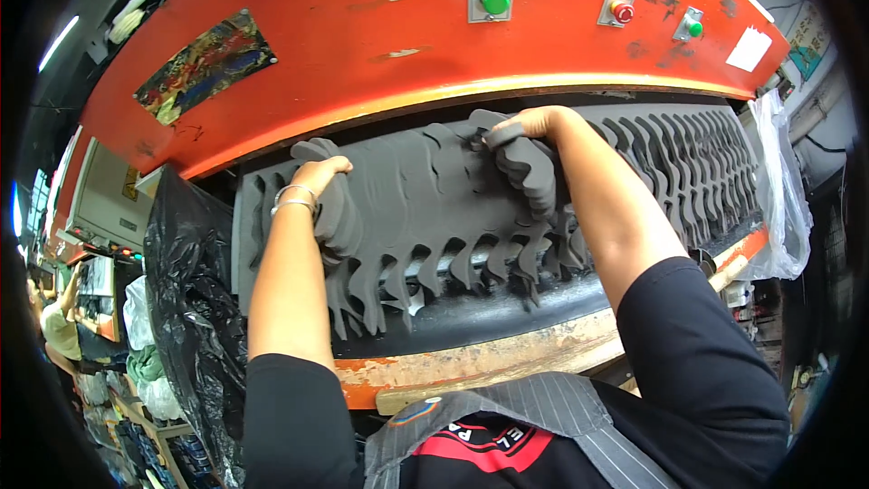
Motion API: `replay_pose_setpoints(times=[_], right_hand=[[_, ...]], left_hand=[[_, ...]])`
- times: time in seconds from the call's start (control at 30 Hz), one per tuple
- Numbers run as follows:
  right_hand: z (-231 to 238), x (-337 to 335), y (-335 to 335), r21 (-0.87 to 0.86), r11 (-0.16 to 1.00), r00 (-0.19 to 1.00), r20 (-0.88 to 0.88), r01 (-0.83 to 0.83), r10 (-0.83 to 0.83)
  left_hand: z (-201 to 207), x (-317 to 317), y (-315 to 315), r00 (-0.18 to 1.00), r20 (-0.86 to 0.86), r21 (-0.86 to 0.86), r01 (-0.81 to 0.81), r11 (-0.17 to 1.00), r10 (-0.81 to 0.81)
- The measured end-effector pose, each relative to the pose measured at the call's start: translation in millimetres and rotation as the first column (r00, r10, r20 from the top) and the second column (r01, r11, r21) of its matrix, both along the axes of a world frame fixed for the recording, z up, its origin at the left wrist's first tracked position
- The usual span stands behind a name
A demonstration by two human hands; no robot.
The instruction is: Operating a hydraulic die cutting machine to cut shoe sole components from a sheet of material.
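Your left hand (314, 179) gripped a stack of grey, wavy-edged foam-like pieces (339, 222), your right hand (532, 124) a similar stack (529, 174) — both over the slitted grey foam-like sheet (412, 186) — pinched, seemingly, to keep layers together.

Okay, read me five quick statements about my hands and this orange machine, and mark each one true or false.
1. The left hand grips a stack of wavy grey pieces. True.
2. The right hand is empty. False: it holds another grey stack.
3. The left arm has a pale bracelet. True.
4. Every button is green. False: the middle button on the orange machine is red.
5. Black plastic hangs left of the left hand. True.
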State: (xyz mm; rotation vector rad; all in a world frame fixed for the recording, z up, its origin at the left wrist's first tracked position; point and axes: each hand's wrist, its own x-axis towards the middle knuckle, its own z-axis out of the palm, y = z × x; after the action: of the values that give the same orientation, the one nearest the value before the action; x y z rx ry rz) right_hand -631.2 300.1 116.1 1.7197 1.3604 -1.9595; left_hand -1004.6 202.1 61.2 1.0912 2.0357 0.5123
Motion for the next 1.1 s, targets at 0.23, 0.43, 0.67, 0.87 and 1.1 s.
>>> replay_pose_setpoints(times=[0.23,0.43,0.67,0.87,1.1], right_hand=[[-57.4,34.1,5.1,0.441,0.886,0.953,-0.304,0.146,-0.005],[-37.1,84.4,-82.5,0.62,0.455,0.753,-0.624,0.639,-0.207],[79.2,270.0,-222.2,0.367,0.604,0.071,-0.887,0.707,0.456],[104.9,5.7,-183.1,0.448,0.379,0.481,-0.877,0.81,0.011],[-73.4,32.2,-1.7,0.704,0.698,0.984,-0.005,0.129,-0.177]], left_hand=[[12.7,46.6,8.2,0.953,-0.303,-0.125,-0.013,0.992,-0.026],[1.3,35.0,-0.3,0.9,-0.436,-0.075,-0.02,0.997,-0.015],[5.7,7.9,12.9,0.985,-0.006,-0.163,0.17,0.972,-0.173],[-5.9,-20.4,1.0,0.986,0.152,-0.286,0.112,0.951,-0.07],[-24.8,3.0,1.0,0.937,0.343,-0.117,-0.02,0.993,0.06]])
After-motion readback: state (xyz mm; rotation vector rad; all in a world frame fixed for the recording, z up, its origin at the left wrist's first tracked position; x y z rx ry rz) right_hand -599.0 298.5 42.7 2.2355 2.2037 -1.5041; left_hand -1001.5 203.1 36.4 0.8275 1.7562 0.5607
